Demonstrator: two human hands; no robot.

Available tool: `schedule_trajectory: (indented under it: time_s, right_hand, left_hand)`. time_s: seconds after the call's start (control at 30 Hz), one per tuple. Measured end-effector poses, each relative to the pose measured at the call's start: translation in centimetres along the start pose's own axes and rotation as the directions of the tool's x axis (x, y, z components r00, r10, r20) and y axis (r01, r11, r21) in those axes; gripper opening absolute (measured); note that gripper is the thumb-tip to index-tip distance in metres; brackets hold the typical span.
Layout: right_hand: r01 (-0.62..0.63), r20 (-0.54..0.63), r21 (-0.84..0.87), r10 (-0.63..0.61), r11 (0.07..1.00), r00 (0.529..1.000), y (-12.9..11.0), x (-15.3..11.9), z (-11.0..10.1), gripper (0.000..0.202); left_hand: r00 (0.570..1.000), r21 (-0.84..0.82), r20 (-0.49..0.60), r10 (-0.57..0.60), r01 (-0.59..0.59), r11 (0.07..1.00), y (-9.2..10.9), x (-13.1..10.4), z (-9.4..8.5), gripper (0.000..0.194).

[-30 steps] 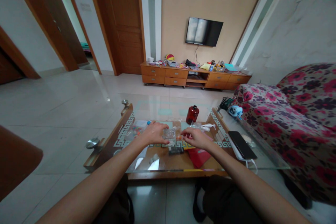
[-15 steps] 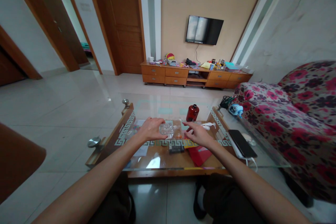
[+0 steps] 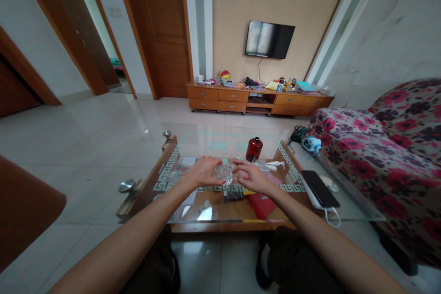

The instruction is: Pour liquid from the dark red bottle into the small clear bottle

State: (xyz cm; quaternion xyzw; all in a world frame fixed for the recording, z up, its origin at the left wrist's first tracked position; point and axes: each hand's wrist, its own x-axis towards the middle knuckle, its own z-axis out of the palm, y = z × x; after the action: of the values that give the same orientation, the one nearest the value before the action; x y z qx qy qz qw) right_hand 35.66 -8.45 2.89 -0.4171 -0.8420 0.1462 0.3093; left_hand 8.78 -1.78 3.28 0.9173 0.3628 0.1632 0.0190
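Note:
My left hand [image 3: 206,171] is wrapped around a clear see-through container [image 3: 223,172] above the glass tabletop, fingers on top and thumb below. My right hand [image 3: 251,175] has its curled fingertips at the right end of this container and appears to grip it. Its exact shape is partly hidden by my fingers. Just behind my right hand, an amber bottle [image 3: 254,149] with an uncapped dark neck stands upright. Beside it, white pump heads [image 3: 275,165] lie on the table next to a clear bottle.
The glass table [image 3: 220,215] has a wooden shelf beneath, with a red packet [image 3: 262,205] and a dark box [image 3: 233,194] showing through. On the right are a phone [image 3: 319,188] with a white cable, a blue toy-like object [image 3: 312,144] and a black mesh holder [image 3: 298,133].
My right hand has moved left to the right end of the clear container. My left hand still holds the container, now slightly further right in view.

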Motion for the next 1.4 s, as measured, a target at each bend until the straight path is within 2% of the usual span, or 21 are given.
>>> schedule_trajectory:
  time_s: [0.1, 0.23, 0.33, 0.5, 0.63, 0.73, 0.83, 1.0, 1.1, 1.17, 1.27, 1.4]
  right_hand:
    - [-0.014, 0.008, -0.005, 0.015, 1.0, 1.0, 0.4, -0.1, 0.1, 0.054]
    - [-0.046, 0.051, -0.054, 0.048, 0.997, 0.998, 1.0, -0.2, -0.8, 0.036]
    - [-0.131, 0.059, -0.164, 0.142, 0.978, 0.988, 1.2, -0.6, -2.6, 0.036]
    - [-0.269, 0.142, -0.405, 0.351, 0.874, 0.926, 1.8, -2.3, -5.0, 0.029]
    - [-0.277, 0.186, -0.5, 0.414, 0.82, 0.891, 3.0, -4.0, -5.0, 0.028]
    - [-0.247, 0.237, -0.494, 0.402, 0.834, 0.884, 3.8, -4.7, -4.4, 0.021]
    - [-0.244, 0.227, -0.471, 0.383, 0.848, 0.895, 3.8, -4.5, -3.9, 0.015]
    - [-0.243, 0.074, -0.32, 0.28, 0.916, 0.957, 1.3, -2.9, -3.9, 0.023]
    - [-0.197, -0.052, -0.222, 0.191, 0.955, 0.98, -0.8, -1.6, -4.0, 0.03]
    - [-0.147, -0.095, -0.185, 0.131, 0.972, 0.987, -1.8, -0.9, -4.0, 0.034]
    - [-0.102, -0.094, -0.166, 0.088, 0.981, 0.992, -2.7, -0.2, -3.6, 0.037]
    - [-0.082, -0.027, -0.192, 0.078, 0.978, 0.997, -3.1, 0.3, -2.8, 0.037]
  left_hand:
    - [1.0, 0.01, -0.01, 0.004, -0.004, 1.0, -0.2, 0.0, 0.4, 0.066]
    - [1.0, 0.032, -0.025, -0.019, 0.02, 0.999, -0.4, 0.1, 0.7, 0.066]
    - [0.997, 0.036, -0.051, -0.062, 0.064, 0.997, -0.5, 0.1, 0.6, 0.067]
    - [0.993, 0.032, -0.072, -0.095, 0.097, 0.995, -0.6, -0.1, 0.3, 0.064]
    - [0.994, 0.006, -0.063, -0.094, 0.094, 0.996, -0.5, -0.4, 0.4, 0.064]
    - [0.996, -0.018, -0.048, -0.08, 0.079, 0.997, -0.2, -0.6, 0.4, 0.064]
    - [0.997, -0.015, -0.037, -0.067, 0.067, 0.998, 0.3, -0.8, 0.2, 0.064]
    - [0.997, -0.004, -0.03, -0.066, 0.066, 0.998, 1.3, -0.6, -0.1, 0.066]
    - [0.998, -0.009, -0.03, -0.06, 0.06, 0.998, 1.9, -0.2, 0.0, 0.066]
    - [0.998, -0.007, -0.023, -0.051, 0.051, 0.999, 2.3, 0.0, 0.2, 0.066]
    - [0.999, 0.001, -0.008, -0.035, 0.035, 0.999, 3.0, 0.3, 0.4, 0.069]
    - [1.0, 0.004, 0.012, -0.022, 0.022, 1.0, 3.9, 0.5, 0.1, 0.07]
